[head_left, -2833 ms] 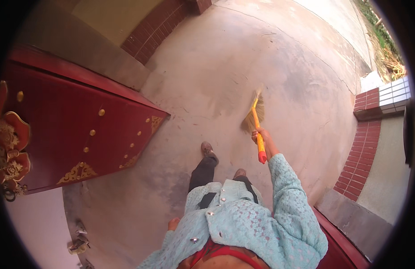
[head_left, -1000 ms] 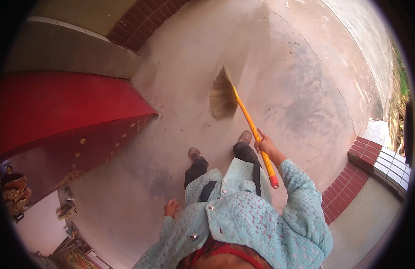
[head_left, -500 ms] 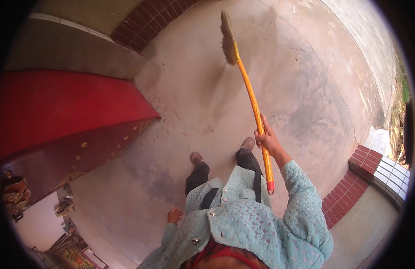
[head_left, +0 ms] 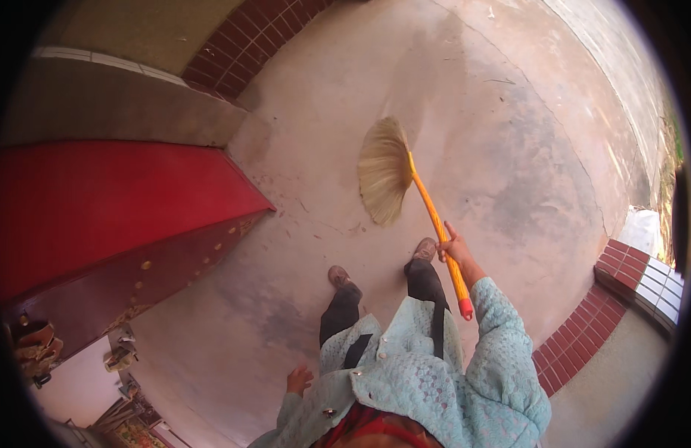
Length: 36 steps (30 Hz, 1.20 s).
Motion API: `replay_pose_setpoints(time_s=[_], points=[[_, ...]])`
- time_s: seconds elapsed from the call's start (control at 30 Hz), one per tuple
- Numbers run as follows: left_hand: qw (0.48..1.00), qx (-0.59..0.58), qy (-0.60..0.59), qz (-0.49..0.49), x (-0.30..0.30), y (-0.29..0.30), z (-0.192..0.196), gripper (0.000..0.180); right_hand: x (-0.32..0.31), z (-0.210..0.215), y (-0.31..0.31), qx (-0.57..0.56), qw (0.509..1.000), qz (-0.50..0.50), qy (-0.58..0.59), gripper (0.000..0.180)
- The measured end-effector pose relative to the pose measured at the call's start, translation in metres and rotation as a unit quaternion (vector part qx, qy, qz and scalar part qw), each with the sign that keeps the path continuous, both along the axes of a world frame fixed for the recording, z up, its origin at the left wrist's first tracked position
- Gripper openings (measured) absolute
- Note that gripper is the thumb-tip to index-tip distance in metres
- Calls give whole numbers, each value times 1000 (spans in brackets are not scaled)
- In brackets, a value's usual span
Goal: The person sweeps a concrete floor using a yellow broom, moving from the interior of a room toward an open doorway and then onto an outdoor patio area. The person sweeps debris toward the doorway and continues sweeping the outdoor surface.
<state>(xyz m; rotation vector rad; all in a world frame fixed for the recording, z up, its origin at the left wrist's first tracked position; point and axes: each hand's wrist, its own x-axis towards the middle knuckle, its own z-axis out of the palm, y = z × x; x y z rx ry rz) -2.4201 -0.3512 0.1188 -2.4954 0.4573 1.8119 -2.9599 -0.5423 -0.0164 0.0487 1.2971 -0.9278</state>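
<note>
My right hand (head_left: 454,249) is wrapped round the orange-yellow handle of a broom (head_left: 386,170), near its red end cap, with the index finger stretched along the handle. The broom's wide tan bristle fan spreads out ahead of my feet, its flat side facing up to the left. Beneath it lies the pale concrete floor (head_left: 300,160). My left hand (head_left: 299,379) hangs beside my left hip, its fingers loosely apart and nothing in it.
A red door panel (head_left: 121,201) with round studs along its edge stands at the left. Dark red tiles (head_left: 233,56) edge the wall at the far left. More red and white tiles (head_left: 633,272) border a ledge at the right. Small debris lies by the door's corner.
The broom head has come nearer to my feet and turned, so its fan now shows broad instead of edge-on. My right hand has moved slightly right and nearer.
</note>
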Motion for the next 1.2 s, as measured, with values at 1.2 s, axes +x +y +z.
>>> replay_pose_setpoints(time_s=[1.2], points=[[998,-37,-29,41,-32,-1,-2,34,-23,94,-102,-128,973,120,148,82]])
